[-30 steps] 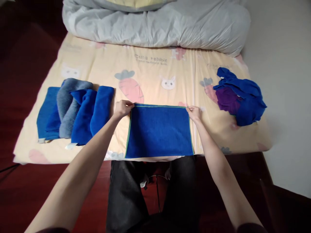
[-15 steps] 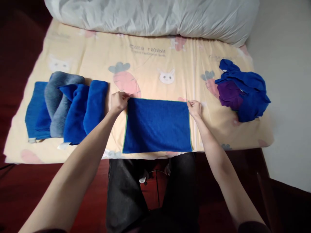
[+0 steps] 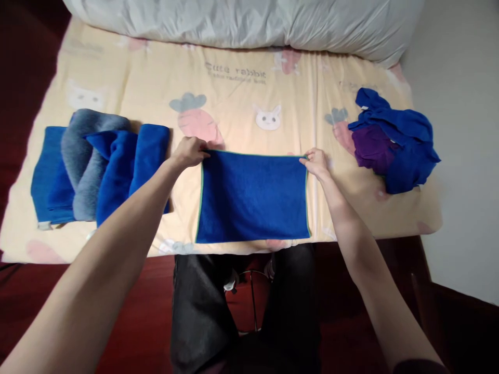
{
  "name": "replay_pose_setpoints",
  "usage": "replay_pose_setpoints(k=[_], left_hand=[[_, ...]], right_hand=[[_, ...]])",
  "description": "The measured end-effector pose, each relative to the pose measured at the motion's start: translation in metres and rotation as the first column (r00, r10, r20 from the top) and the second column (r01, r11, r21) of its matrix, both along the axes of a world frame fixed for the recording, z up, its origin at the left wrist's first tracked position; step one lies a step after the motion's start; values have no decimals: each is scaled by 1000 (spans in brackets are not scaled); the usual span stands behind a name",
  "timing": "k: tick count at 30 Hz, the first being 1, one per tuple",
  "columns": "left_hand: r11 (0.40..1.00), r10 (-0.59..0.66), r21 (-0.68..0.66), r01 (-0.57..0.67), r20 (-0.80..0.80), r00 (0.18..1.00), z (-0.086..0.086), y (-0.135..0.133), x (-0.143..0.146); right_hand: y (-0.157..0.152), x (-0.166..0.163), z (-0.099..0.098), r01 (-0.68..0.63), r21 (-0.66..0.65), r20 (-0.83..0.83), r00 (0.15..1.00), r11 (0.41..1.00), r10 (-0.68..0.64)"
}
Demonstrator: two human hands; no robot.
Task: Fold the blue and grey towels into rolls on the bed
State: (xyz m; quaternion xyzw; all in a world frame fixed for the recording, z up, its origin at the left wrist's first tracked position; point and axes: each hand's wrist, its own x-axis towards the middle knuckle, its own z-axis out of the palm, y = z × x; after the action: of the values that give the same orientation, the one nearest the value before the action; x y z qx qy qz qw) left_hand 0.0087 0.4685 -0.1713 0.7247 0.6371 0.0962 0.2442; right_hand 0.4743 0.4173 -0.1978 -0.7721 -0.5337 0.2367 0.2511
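Note:
A blue towel [image 3: 255, 197] with thin green edging lies spread as a rectangle near the front edge of the bed. My left hand [image 3: 190, 151] pinches its far left corner between thumb and fingers. At the far right corner, my right hand [image 3: 315, 162] pinches the same towel. The far edge is stretched fairly straight between both hands, while the near edge rests by the bed's front.
Left of me lie folded blue cloths [image 3: 150, 156] and a fluffy grey one [image 3: 83, 156], overlapping. A crumpled heap of blue cloth [image 3: 409, 150] with a purple piece [image 3: 372, 148] sits at right. A white quilt [image 3: 249, 23] lies across the back of the patterned sheet [image 3: 237, 109].
Both hands have shifted slightly away from me with the towel's far edge, which looks a little wider. The camera view has moved slightly; the piles stay in place.

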Motion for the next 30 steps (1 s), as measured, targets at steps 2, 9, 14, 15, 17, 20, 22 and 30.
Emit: replay_pose_setpoints(k=[2, 9, 14, 15, 17, 20, 22, 30], left_hand=[[992, 76, 95, -77, 14, 997, 4, -6, 11], [946, -5, 324, -6, 34, 999, -5, -81, 78], [964, -75, 259, 56, 63, 995, -29, -92, 74], [968, -63, 248, 46, 64, 996, -29, -87, 70], [976, -37, 218, 24, 56, 998, -21, -82, 62], [980, -8, 198, -6, 66, 998, 3, -104, 48], [981, 1, 195, -22, 108, 994, 17, -145, 32], [956, 258, -214, -200, 290, 922, 17, -313, -26]], right_hand=[[2, -6, -1, 38, 100, 45, 998, 994, -42], [-55, -86, 9, -367, 218, 361, 891, 904, 275], [-72, -78, -1, -449, 41, 325, 850, 892, 413], [-68, -70, -2, -415, 31, 322, 865, 909, 384], [-60, -58, 0, -360, 29, 324, 886, 932, 332], [-70, -50, 16, -355, 107, 319, 897, 929, 306], [-101, -47, 31, -353, 204, 285, 914, 913, 289], [-292, -12, 42, -71, 112, -205, 974, 991, 92]])
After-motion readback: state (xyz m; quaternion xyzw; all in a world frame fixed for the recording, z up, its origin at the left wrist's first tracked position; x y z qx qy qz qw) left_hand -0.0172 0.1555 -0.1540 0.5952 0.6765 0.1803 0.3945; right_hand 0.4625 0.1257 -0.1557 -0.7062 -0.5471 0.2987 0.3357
